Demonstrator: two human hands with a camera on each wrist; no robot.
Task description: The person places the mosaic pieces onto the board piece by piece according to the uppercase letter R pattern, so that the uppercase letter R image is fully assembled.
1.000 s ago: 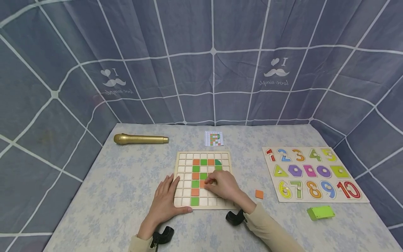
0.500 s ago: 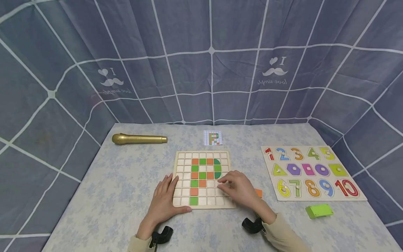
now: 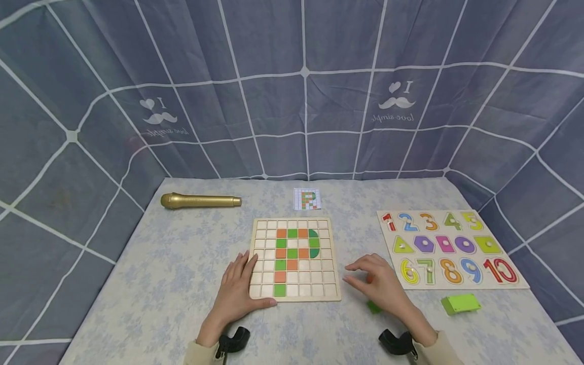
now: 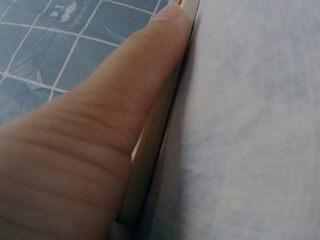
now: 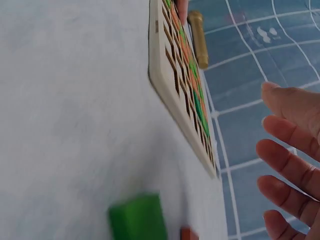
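A wooden grid board lies mid-table with orange and green tiles, including dark green rounded tiles, in a P-like pattern. My left hand rests at its lower left corner, fingers on the left side and thumb along the front edge. The left wrist view shows that thumb against the board's side. To the right of the board, my right hand holds nothing, thumb and fingers apart. A green tile is partly hidden under it; in the right wrist view an orange tile shows near the green one.
A small pattern card lies behind the board. At the back left is a gold microphone. On the right are a number and shape puzzle board and a bright green block. A blue curtain surrounds the table.
My right hand has let go of a tile on the grid and moved right, off the board. More of the pattern shows now, and the green tile has come into view. The left hand stays put.
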